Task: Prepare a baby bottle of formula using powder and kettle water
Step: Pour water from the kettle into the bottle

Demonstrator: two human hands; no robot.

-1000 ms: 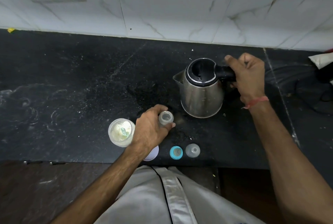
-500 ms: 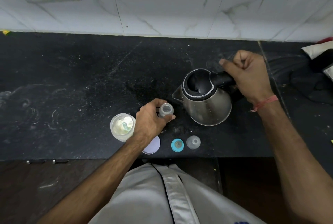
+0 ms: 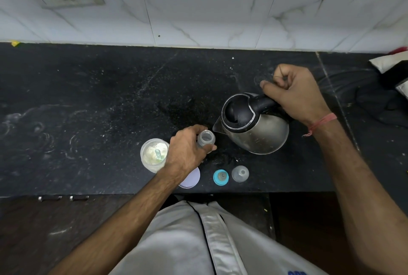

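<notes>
The right hand (image 3: 297, 95) is gripping the black handle of the steel kettle (image 3: 254, 125), tilting it so the spout is sitting just beside the open baby bottle (image 3: 206, 138). The left hand (image 3: 187, 151) is curling its fingers (image 3: 208, 148) round that bottle, standing on the dark worktop (image 3: 88, 109). An open powder jar (image 3: 154, 155) is standing beside the left wrist.

Left half of our countertop (image 3: 77, 102): open run to the wall. Centre-right: kettle (image 3: 256, 126) blocks. Lower centre, crowded: powder jar (image 3: 153, 155), lid (image 3: 191, 178), blue ring (image 3: 220, 177), clear cap (image 3: 240, 173).
</notes>
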